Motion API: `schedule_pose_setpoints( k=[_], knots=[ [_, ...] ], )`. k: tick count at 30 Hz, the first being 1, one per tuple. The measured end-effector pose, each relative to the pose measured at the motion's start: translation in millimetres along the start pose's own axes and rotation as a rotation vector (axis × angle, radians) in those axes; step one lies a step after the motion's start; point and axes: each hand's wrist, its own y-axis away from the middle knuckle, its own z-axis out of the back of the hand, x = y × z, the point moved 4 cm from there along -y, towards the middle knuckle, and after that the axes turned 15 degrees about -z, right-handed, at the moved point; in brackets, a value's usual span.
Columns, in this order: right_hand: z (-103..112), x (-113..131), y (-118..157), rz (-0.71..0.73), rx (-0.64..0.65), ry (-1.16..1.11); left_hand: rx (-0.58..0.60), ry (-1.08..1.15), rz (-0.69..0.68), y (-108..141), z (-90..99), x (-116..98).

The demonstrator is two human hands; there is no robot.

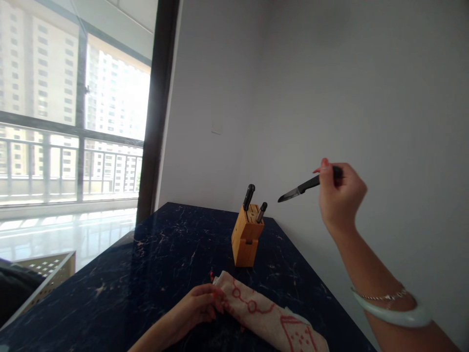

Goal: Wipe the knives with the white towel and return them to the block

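My right hand (pixel 342 195) is raised to the right of the table, its fingers closed round the black handle of a small knife (pixel 291 194). The blade points left and slightly down, apart from everything else. A wooden knife block (pixel 245 239) stands upright on the table; two black-handled tools stick out of its top. Low in the view, my left hand (pixel 203 303) has its fingers closed at the left end of a beige cloth (pixel 264 313) with red line drawings. The cloth lies folded in front of the block.
The dark blue marbled table (pixel 172 249) runs back to grey walls. A wall plate (pixel 216 128) is at the back. On the left are a dark door frame (pixel 156 112), bright windows, and a perforated light-coloured panel (pixel 47 274) beside a dark object.
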Motion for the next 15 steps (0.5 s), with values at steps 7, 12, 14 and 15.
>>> schedule_pose_setpoints(
  k=[7,12,14,15],
  knots=[
    [27.0,-0.4,83.6,-0.368,0.278,-0.238,0.008,-0.006,-0.014,2.2,-4.6,-6.3],
    [-12.7,-48.2,191.3,-0.860,0.750,-0.411,-0.044,-0.048,-0.077,1.1,-2.9,-7.9],
    [-25.2,-67.3,230.3,-1.067,0.810,-0.487,-0.079,-0.042,-0.103,1.0,-6.2,-5.8],
    [-30.5,-74.3,247.7,-1.159,0.843,-0.555,-0.087,-0.020,-0.118,1.3,-10.1,-4.5]
  ],
)
